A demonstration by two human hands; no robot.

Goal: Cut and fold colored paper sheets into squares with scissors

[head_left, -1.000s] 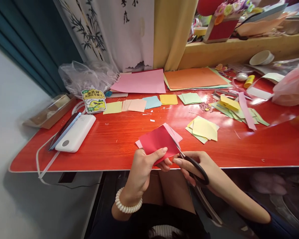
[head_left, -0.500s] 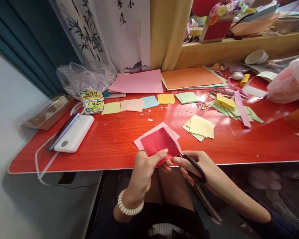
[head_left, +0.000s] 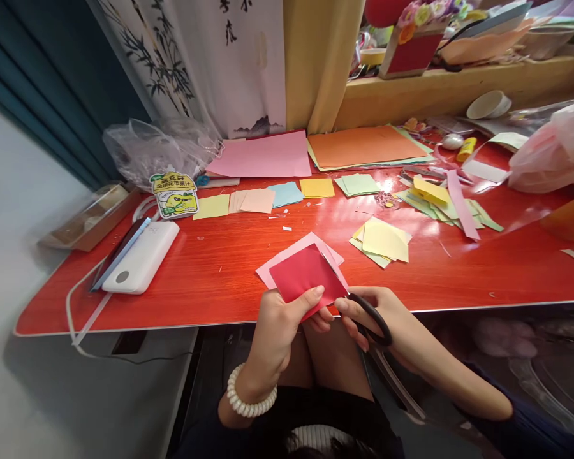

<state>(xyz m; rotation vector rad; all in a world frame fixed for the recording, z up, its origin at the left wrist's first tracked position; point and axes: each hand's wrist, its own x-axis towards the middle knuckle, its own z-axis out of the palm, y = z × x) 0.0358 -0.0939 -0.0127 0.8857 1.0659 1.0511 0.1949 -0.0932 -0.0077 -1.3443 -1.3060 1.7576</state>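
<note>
My left hand (head_left: 287,315) pinches a red square of paper (head_left: 302,271) near its lower edge, thumb on top and fingers beneath. Black-handled scissors (head_left: 375,315) are in my right hand (head_left: 377,312), with fingers around the handles. The scissor blades lie along the right edge of the red paper; whether they are fully closed I cannot tell. Pink paper (head_left: 272,266) lies on the table just behind the red sheet, partly hidden by it. To the right rests a loose pile of yellow and green squares (head_left: 385,241).
A row of paper squares runs across the red table (head_left: 210,274), including a blue stack (head_left: 287,194). Behind are large pink (head_left: 263,155) and orange sheets (head_left: 368,148). A white power bank (head_left: 143,258) is at left. Paper scraps (head_left: 452,207) and a pink plastic bag (head_left: 555,150) are at right.
The right hand and scissors have shifted very slightly, with the blades looking closer together along the paper's edge. The left hand keeps its hold on the red paper.
</note>
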